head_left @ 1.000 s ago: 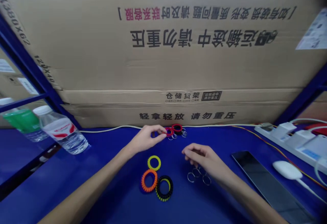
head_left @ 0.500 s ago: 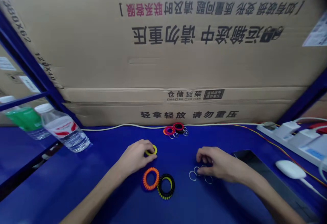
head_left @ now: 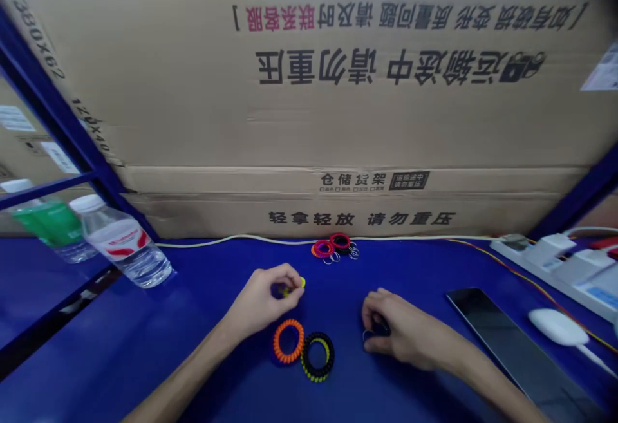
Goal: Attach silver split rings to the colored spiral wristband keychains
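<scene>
My left hand (head_left: 263,300) pinches a yellow coil bracelet (head_left: 300,283), which is mostly hidden by my fingers. Just below that hand lie an orange coil bracelet (head_left: 275,341) and a black coil bracelet with yellow edging (head_left: 304,358), side by side on the blue table (head_left: 96,320). My right hand (head_left: 405,334) is closed around the metal split rings (head_left: 367,335), and only a small piece of them shows. Farther off sit a red and black coil bracelet (head_left: 340,237), a pink and orange coil bracelet (head_left: 322,249) and several more metal rings (head_left: 354,252).
Large cardboard boxes (head_left: 338,127) stand along the back of the table, with a cable (head_left: 232,238) at their foot. A water bottle (head_left: 123,243) lies at the left by a blue shelf post (head_left: 62,114). A dark tablet (head_left: 512,346), white mouse (head_left: 555,326) and power strip (head_left: 550,262) lie at the right.
My left hand has lifted the yellow coil bracelet off the table and turned it in its fingers. My right hand has closed over the metal rings, which no longer lie spread out.
</scene>
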Tool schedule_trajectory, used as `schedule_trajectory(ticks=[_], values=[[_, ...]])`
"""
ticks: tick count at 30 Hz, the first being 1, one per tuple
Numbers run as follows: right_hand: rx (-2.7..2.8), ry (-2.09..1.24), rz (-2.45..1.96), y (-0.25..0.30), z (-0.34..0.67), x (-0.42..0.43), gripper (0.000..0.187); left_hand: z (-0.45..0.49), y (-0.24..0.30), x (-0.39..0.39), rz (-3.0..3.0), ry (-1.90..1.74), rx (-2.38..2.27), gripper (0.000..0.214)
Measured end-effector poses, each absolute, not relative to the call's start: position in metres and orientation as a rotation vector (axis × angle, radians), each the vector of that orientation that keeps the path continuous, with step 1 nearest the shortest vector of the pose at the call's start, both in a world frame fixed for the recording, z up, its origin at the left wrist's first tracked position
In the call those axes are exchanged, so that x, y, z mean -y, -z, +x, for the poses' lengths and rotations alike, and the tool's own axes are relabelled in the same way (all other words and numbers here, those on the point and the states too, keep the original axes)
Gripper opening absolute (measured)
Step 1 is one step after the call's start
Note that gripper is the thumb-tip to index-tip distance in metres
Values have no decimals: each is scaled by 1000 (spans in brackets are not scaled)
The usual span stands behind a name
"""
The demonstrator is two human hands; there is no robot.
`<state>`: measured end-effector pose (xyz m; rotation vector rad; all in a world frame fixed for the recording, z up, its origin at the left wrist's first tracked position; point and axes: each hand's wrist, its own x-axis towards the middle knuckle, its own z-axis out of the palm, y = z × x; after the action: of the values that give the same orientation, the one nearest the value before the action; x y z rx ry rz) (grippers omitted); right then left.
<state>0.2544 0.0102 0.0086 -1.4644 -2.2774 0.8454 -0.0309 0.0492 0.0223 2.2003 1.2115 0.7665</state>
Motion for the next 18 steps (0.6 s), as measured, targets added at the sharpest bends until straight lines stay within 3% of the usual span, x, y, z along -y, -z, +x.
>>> schedule_trajectory(ticks=[5,11,18], values=[[2160,-997,-1561,-10,243,-8,9,-22,-28,-41,1856,-887,-1018,23],[1693,-1476,-1283,-12,236,-17,30,-15,-33,-30,1799,-834,-924,22],[1359,-1569,-1100,-11,224,-15,40,-8,-23,-25,1682,-803,-899,20]])
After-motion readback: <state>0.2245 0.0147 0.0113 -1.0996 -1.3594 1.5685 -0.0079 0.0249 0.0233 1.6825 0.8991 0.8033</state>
